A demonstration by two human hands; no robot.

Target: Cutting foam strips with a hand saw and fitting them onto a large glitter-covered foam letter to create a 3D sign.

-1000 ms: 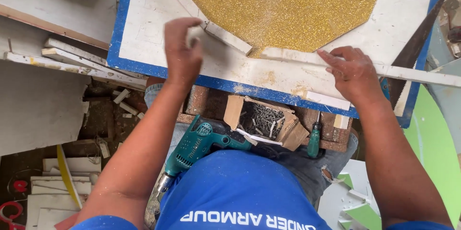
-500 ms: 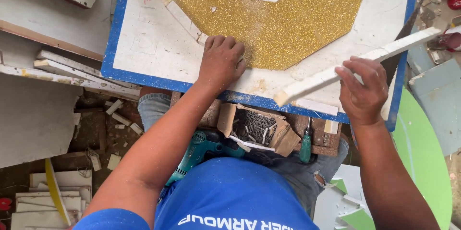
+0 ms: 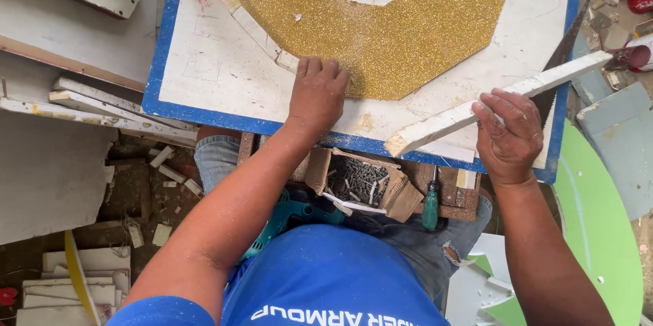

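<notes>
Left of the white board point(image 3: 224, 74) with its blue rim: loose white strips point(image 3: 102, 111) heaped on the floor. On the board near its front edge: left hand point(image 3: 317, 91) pressed flat, fingers spread, grasping nothing, fingertips touching the gold glitter panel point(image 3: 401, 20). Below the board's front edge: open cardboard box of screws point(image 3: 357, 180), green-handled screwdriver point(image 3: 430, 207) beside it. Over the board's right corner: right hand point(image 3: 507, 137) clenched around a white strip point(image 3: 476, 109), lifted at a slant. Along the board's right rim: a handsaw point(image 3: 561, 60).

You're above a littered dirt floor point(image 3: 146, 197): white offcut strips point(image 3: 88, 111) at nine o'clock, a green round panel point(image 3: 598, 231) at four o'clock, daylight throughout.
</notes>
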